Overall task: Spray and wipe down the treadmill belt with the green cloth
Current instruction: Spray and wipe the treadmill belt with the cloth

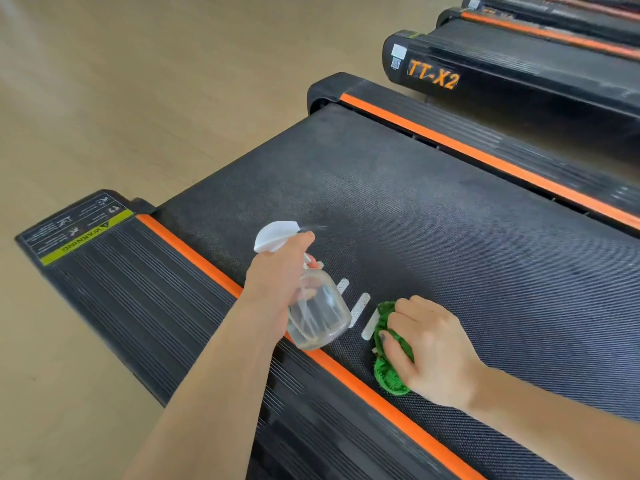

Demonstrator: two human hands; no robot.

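**Bottle in one hand, cloth in the other, both over the belt**

My left hand (277,271) is wrapped around the neck of a clear plastic spray bottle (317,315) with a white trigger head (274,234), fingers curled on the trigger, nozzle pointing out across the black textured treadmill belt (433,216). The bottle tilts, its round body hanging above the near orange stripe (194,252) that edges the belt. A faint blur shows just ahead of the nozzle; whether it is mist I cannot tell.

My right hand (433,351) presses a bunched green knitted cloth (388,372) flat on the belt, fingers spread over it and clasping it, close to the near edge. Three short white dashes (360,310) printed on the belt lie between bottle and cloth.

On my left runs the ribbed black side rail (138,292) with a yellow-green warning label (81,233). Beyond the far rail stands another black treadmill marked TT-X2 (434,77), on a pale wooden floor (138,81).
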